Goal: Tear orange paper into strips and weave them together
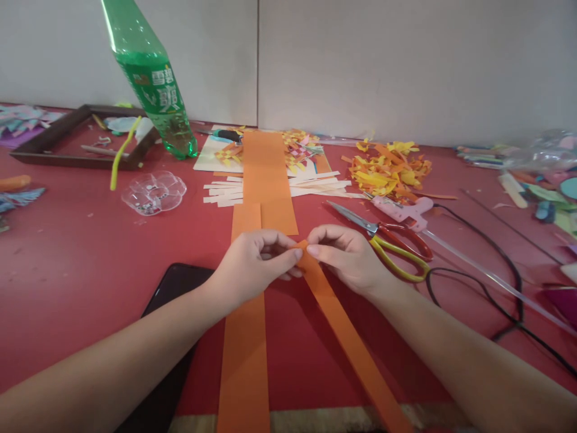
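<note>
Between my two hands is the far end of a long orange paper strip (341, 319), which runs back toward me past the table's near edge. My left hand (252, 264) pinches the strip's tip from the left. From the right, my right hand (345, 255) pinches the same end, thumb on top. A wider orange strip (243, 361) lies flat under my left wrist. Beyond it rests a broad orange paper piece (265, 180) across several cream paper strips (315, 185). Scissors (383, 236) with red and yellow handles lie just past my right hand.
A pink glue gun (403, 210) with a black cord (500, 237) lies right, near orange and yellow paper scraps (392, 171). At left are a green bottle (155, 90), a dark frame (74, 157), a clear flower-shaped box (154, 192) and a black phone (166, 367).
</note>
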The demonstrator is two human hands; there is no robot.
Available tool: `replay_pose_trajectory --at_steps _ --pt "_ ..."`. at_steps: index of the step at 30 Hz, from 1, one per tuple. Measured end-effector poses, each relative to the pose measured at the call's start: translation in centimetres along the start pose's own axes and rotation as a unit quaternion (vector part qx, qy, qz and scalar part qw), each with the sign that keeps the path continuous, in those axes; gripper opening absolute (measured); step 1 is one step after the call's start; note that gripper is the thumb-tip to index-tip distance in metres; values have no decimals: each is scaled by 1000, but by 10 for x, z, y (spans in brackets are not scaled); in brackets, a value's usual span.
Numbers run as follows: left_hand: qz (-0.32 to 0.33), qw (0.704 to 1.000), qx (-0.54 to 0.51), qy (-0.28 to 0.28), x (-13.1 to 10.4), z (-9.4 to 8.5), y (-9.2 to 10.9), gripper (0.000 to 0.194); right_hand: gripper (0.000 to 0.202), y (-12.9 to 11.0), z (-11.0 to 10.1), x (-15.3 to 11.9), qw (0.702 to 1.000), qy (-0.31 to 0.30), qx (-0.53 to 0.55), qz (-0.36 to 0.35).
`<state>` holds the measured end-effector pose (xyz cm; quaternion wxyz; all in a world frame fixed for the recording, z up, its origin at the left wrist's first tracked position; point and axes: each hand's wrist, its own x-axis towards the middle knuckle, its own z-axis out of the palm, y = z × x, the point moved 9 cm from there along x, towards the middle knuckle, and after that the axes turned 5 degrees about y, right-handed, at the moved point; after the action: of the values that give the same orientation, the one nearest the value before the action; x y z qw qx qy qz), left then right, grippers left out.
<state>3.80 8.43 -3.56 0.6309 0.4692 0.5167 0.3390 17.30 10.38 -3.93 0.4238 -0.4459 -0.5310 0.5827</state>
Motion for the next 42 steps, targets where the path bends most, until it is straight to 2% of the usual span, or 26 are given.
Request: replay_pose_trajectory --at_steps 8,19,24,30,39,42 --pt "8 999 22 -23 -1 6 1 17 14 -3 1 0 1000 -1 -3 -11" --pt "33 995 88 -41 -4 12 5 14 10 -15 6 -2 996 9 -84 -22" --pt "66 987 139 -39 -5 11 7 16 9 -16 8 -2 997 -1 -79 -27" --pt "68 987 143 -39 -4 10 8 17 9 -16 8 -2 996 1 -87 -26" --pt "112 989 92 24 -7 1 22 13 6 -18 8 -2 997 4 -67 -32" --pt "112 991 58 52 -4 -6 22 18 7 -17 10 -2 998 -5 -60 -29"
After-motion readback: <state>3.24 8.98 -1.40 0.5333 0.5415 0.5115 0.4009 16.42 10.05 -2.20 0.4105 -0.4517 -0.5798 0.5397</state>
